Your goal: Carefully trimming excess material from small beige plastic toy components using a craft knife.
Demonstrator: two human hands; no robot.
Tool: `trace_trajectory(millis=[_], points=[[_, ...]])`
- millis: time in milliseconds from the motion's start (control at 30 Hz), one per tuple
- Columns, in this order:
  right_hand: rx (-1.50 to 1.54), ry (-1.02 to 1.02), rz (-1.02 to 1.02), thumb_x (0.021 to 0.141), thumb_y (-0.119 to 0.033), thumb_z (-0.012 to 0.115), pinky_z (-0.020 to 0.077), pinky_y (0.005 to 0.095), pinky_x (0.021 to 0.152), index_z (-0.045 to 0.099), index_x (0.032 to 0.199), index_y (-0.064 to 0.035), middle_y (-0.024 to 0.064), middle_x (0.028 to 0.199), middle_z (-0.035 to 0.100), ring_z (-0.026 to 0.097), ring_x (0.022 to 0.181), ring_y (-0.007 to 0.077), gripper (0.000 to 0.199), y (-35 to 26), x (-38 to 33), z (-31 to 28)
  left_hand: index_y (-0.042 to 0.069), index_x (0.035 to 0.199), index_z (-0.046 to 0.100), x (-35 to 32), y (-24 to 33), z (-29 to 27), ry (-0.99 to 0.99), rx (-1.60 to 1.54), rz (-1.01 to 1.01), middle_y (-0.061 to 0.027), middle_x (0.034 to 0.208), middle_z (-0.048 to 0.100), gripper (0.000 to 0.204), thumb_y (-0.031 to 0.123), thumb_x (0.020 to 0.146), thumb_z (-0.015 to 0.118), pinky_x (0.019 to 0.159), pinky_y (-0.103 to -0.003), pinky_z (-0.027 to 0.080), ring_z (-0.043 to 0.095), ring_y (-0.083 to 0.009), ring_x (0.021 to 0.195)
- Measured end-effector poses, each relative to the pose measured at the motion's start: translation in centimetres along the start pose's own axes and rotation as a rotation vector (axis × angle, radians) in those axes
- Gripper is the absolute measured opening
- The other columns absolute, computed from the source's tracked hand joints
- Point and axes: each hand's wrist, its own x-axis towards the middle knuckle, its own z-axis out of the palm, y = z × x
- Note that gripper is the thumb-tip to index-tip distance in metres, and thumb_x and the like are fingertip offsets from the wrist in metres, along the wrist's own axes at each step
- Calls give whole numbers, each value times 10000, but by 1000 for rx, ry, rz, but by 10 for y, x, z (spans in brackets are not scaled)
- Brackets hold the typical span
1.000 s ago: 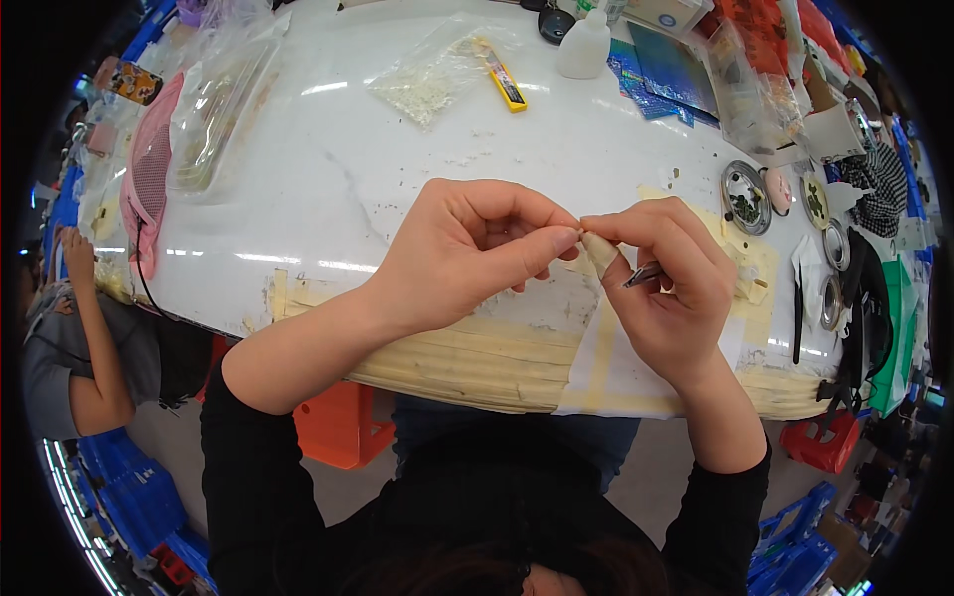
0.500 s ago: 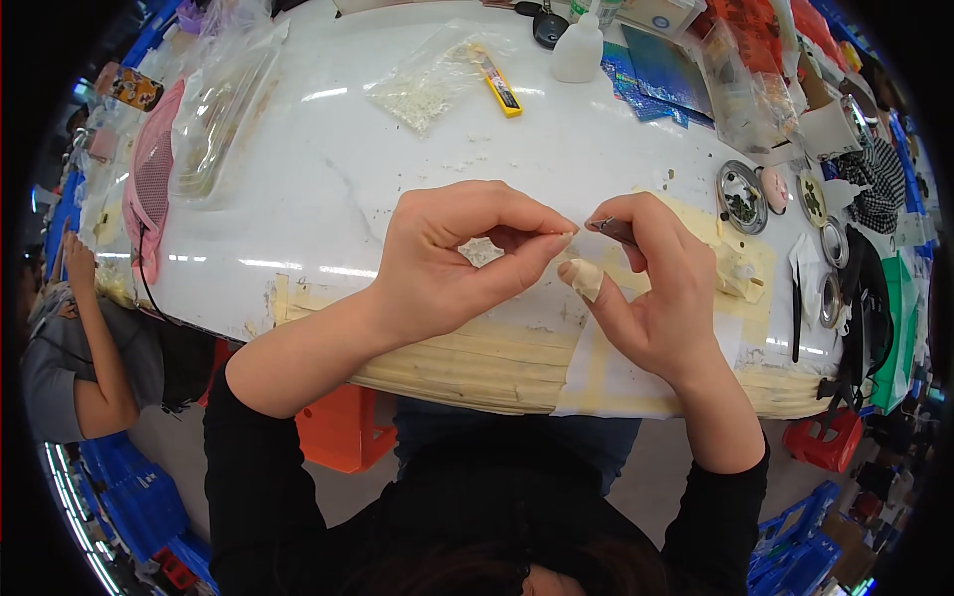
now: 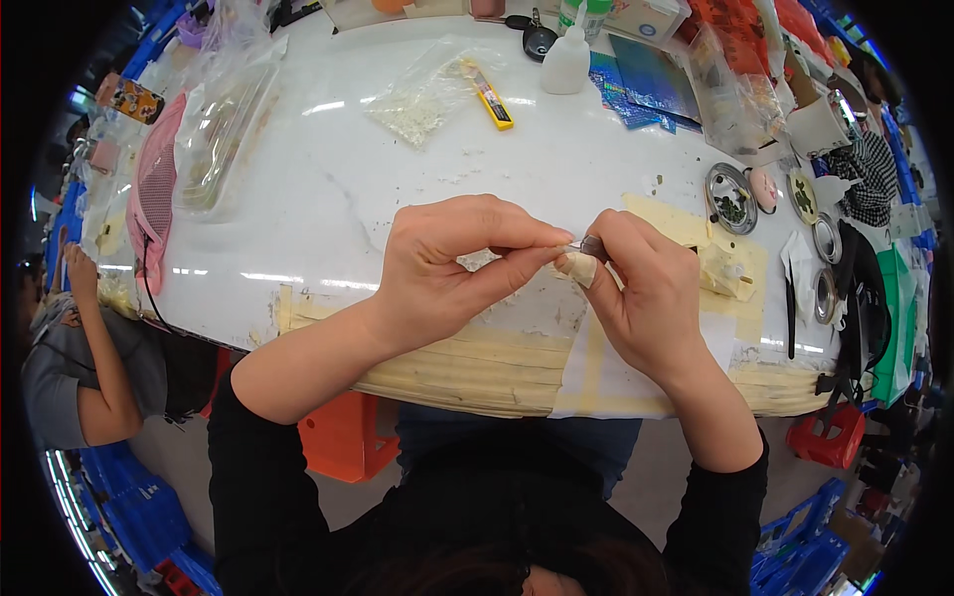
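My left hand (image 3: 447, 253) is closed, thumb and index fingertip pinched together over the table. Whatever sits in that pinch is too small to make out. My right hand (image 3: 651, 283) is closed around a small dark metal tool (image 3: 593, 247), whose thin tip reaches the left fingertips. The tool's kind cannot be told, as the fingers cover most of it. Beige tape (image 3: 576, 266) wraps the right thumb. Both hands are raised above the front part of the white table (image 3: 328, 179), their fingertips almost meeting.
Ahead lie a clear bag of small pale pieces (image 3: 412, 114), a yellow box cutter (image 3: 489, 96) and a white squeeze bottle (image 3: 566, 65). Round metal dishes (image 3: 732, 199) and black tweezers (image 3: 791, 308) are at right. A pink mesh item (image 3: 154, 189) lies left, near another person's arm (image 3: 99, 348).
My right hand has moved left and slightly down, bringing the metal tool from just apart to the left fingertips. The left hand keeps its pinch, slightly lower.
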Motion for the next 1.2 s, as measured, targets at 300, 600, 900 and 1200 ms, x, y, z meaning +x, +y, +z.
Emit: trace_trajectory(millis=[300, 600, 900, 1200], points=[[18, -6, -10, 883, -225, 701, 361, 311, 493, 535, 773, -21, 74, 642, 476, 441, 532, 202, 285, 1, -1, 1, -32, 1030, 706, 0, -1, 0, 5, 44, 31, -105, 820, 692, 206, -98, 840, 661, 627, -238, 493, 644, -132, 718], [8, 10, -55, 835, -153, 677, 368, 322, 467, 547, 778, -49, 59, 630, 488, 478, 515, 210, 177, 1, -1, 0, -23, 1006, 715, 0, 3, 0, 16, 148, 101, -107, 828, 710, 224, -103, 797, 692, 614, -256, 483, 638, -154, 699], [-17, 22, -93, 738, -94, 678, 387, 336, 436, 558, 788, -87, 35, 617, 509, 532, 508, 217, 130, 1, 0, -1, -25, 1009, 714, -1, 3, 0, 19, 145, 111, -106, 822, 708, 229, -105, 796, 691, 608, -253, 482, 637, -150, 700], [-65, 46, -117, 757, -160, 726, 395, 334, 438, 544, 784, -92, 27, 628, 527, 542, 514, 213, 196, 2, -1, 1, -28, 1002, 712, -2, 4, 2, 24, 109, 77, -105, 813, 702, 214, -104, 804, 687, 604, -248, 477, 633, -145, 692]])
